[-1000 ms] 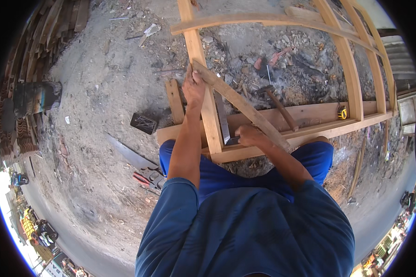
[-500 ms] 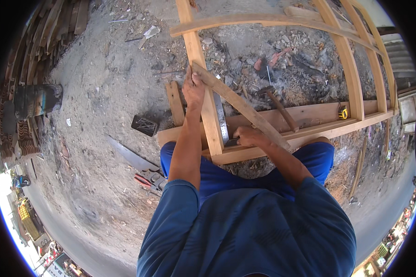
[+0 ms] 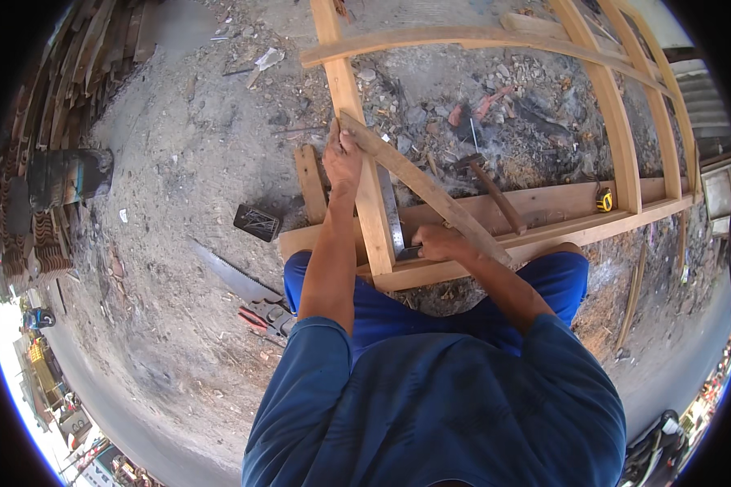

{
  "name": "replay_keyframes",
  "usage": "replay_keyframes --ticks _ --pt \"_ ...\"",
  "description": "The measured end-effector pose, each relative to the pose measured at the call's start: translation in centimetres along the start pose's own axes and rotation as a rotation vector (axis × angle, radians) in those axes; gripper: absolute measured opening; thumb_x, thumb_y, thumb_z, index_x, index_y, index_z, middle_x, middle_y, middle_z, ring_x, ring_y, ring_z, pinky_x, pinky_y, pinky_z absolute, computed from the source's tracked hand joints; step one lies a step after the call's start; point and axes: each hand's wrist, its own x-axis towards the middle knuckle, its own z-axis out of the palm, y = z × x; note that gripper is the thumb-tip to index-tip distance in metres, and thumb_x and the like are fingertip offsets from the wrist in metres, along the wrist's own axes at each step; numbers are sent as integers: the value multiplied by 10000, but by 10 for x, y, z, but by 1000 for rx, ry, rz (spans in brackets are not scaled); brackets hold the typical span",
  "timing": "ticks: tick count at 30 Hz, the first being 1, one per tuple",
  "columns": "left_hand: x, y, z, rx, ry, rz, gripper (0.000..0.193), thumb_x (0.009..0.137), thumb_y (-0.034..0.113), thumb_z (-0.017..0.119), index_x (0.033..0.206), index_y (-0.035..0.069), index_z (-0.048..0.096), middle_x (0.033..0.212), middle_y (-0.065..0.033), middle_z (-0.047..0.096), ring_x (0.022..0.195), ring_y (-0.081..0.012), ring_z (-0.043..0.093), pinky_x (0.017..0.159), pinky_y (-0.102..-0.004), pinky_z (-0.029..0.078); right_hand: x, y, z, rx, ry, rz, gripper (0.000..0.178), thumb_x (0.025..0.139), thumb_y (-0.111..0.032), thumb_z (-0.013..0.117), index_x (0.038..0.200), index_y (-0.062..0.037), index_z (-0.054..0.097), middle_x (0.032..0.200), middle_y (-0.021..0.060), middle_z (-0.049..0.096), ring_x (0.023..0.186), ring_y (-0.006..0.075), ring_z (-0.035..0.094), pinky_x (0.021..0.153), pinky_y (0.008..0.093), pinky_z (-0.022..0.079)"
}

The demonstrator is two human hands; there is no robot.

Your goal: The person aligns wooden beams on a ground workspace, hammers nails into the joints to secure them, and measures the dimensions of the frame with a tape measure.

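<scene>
We sit at the corner of a wooden frame (image 3: 463, 34), where the upright beam (image 3: 369, 211) meets the bottom rail (image 3: 430, 273). Our left hand (image 3: 343, 162) is wrapped around the edge of the beam, its thumb just beside the upper end of a slanting board (image 3: 422, 185). That board runs down from the beam toward the rail, its lower end near our right wrist. Our right hand (image 3: 443, 243) is curled around the dark handle of a metal square (image 3: 390, 203), whose blade lies along the beam inside the corner. We cannot tell whether the right hand also presses on the board.

As we judge it, the step in hand is checking the corner's angle while the board lies across it. The next move seems to call for a steady left grip and the square seated snugly against both pieces, so the angle reads true.

Close by, a hammer (image 3: 499, 197) and a tape measure (image 3: 604, 200) lie beyond the rail; a saw (image 3: 234, 272) and a black box (image 3: 252, 232) lie to our left.
</scene>
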Motion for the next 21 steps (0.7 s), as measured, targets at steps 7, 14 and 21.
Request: replay_keyframes --ticks 7,14,21 --pt "3 -10 1 1 36 63 494 1024 292 450 1421 12 533 1323 -254 619 1217 -411 601 1034 -437 477 -2 -3 -2 16 -8 -15 349 840 -148 741 1155 -2 710 1084 240 708 1058 384 672 941 436 512" --pt "2 -8 0 39 25 78 502 1029 292 439 1440 13 511 1345 -258 602 1239 -412 585 1048 -438 469 -3 4 3 16 35 -73 352 819 -163 746 1130 0 717 1073 237 710 1054 388 669 943 441 510" --pt "3 -7 1 -43 -9 72 502 1035 286 419 1453 19 498 1370 -239 594 1271 -386 576 1062 -410 463 3 8 6 -11 42 -105 352 804 -162 750 1120 -8 723 1062 231 713 1044 384 671 928 445 516"
